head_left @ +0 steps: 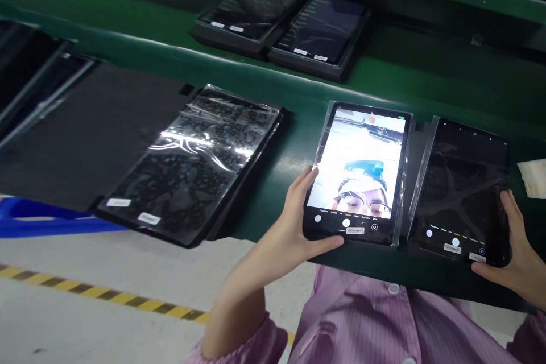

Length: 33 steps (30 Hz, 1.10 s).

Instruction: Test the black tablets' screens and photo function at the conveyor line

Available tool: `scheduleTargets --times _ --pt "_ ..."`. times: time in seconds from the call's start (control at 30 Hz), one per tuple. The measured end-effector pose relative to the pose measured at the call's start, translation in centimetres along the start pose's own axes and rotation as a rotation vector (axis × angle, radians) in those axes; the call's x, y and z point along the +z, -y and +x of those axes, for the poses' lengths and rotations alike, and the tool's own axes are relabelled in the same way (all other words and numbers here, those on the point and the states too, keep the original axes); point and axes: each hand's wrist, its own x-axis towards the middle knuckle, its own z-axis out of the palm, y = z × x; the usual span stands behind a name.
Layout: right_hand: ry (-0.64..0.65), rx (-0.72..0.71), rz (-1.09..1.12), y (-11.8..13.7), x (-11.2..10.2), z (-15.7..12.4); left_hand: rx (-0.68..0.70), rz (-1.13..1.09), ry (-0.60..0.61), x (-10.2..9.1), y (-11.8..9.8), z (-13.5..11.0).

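Observation:
My left hand (298, 219) grips the lower left corner of a lit tablet (358, 165). Its thumb lies on the bottom bezel and its fingers reach round the side. That screen shows a camera app with a bright picture of part of a person's head. Beside it, a second tablet (458, 193) has a dark camera screen. My right hand (509, 244) holds its lower right corner, thumb at the bottom edge, fingers along the right side. Both tablets are in clear film and carry small labels. Fingertips behind the edges are hidden.
Left of my hands, a film-wrapped tablet (191, 165) lies beside a dark flat cover (98, 125). Two more tablets (256, 8) (322, 28) rest farther back on the green bench (426, 62). A crumpled pale piece (533, 178) sits at right. Yellow-black tape (106, 294) marks the floor.

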Motion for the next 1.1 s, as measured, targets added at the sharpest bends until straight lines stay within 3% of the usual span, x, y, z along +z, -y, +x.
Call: scheduleTargets --times 0.43,0.7,0.9,1.1 --pt "-0.023 0.027 0.063 0.4 0.6 0.0 -0.002 -0.026 -0.037 0.4 0.2 0.1" --pt "-0.027 0.031 0.044 0.4 0.7 0.0 -0.076 -0.122 -0.133 0.9 0.1 1.2" --pt "-0.035 0.059 0.069 0.4 0.8 0.1 -0.154 -0.257 -0.309 1.1 0.3 2.6" --pt "-0.049 0.074 0.085 0.7 1.0 0.0 -0.148 -0.271 -0.301 0.6 0.1 2.6"
